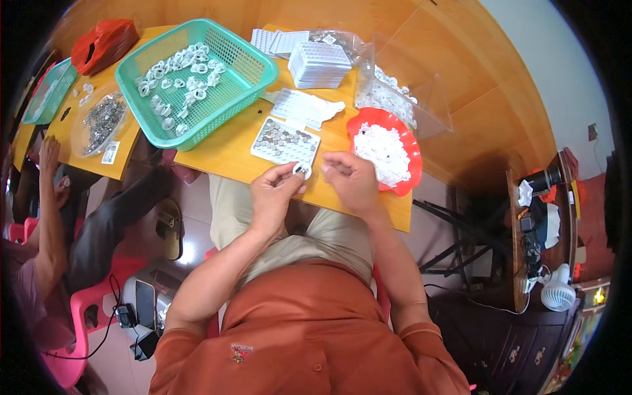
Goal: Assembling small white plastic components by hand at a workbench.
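Between the thumb and fingers of my left hand (273,194) is a small white ring-shaped plastic part (307,166) with a dark spot in it. My right hand (352,182) hovers just to its right, thumb and fingertips drawn together; whether anything tiny is in them is hidden. Just beyond my left hand lies a white tray (262,153) with rows of small round metal discs (280,137) on part of it. Beside my right hand stands a red scalloped bowl (413,153) heaped with small white pieces (382,155).
A green basket (257,82) with many white ring parts stands at left. Beyond are stacked white trays (319,64), another tray (303,105) and a clear bin (428,108). Far left, a person's arm (49,217) rests near a bag of metal parts (102,122).
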A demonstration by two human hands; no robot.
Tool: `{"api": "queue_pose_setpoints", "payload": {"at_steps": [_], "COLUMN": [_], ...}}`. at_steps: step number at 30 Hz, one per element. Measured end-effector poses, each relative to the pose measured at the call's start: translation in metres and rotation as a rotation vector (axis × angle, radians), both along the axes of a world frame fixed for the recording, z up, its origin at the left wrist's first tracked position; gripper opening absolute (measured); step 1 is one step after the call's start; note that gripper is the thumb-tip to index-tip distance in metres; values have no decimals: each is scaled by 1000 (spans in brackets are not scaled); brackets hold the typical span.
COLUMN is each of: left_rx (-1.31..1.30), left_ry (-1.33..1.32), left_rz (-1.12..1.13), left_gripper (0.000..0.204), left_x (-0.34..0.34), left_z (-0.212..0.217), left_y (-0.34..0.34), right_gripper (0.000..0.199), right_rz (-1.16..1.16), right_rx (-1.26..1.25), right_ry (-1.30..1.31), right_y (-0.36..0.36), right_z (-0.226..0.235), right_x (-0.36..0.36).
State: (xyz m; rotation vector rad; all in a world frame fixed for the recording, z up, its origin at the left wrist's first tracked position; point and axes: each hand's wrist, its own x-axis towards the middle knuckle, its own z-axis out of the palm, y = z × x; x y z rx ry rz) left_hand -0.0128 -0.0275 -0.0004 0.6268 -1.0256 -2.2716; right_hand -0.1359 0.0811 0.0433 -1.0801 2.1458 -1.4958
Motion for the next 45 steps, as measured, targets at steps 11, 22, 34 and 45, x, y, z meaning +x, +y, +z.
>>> {"api": "queue_pose_setpoints", "payload": {"at_steps": [11,22,34,45], "left_rx": [15,33,54,77], "left_ry": [-30,-30,-23,-20], "left_rz": [-37,-48,-60,-87], "left_gripper": [26,25,27,26], "left_x": [1,1,2,2], "left_z": [1,0,-1,-4], "left_y": [6,6,4,3], "right_gripper": [26,20,23,15], "right_rz": [-35,27,18,32], "right_rx": [607,811,773,741], "right_ry": [638,593,595,496], "right_y": [43,33,23,24], "right_z": [20,19,23,12], "right_x": [-96,-96,-89,-98]}}
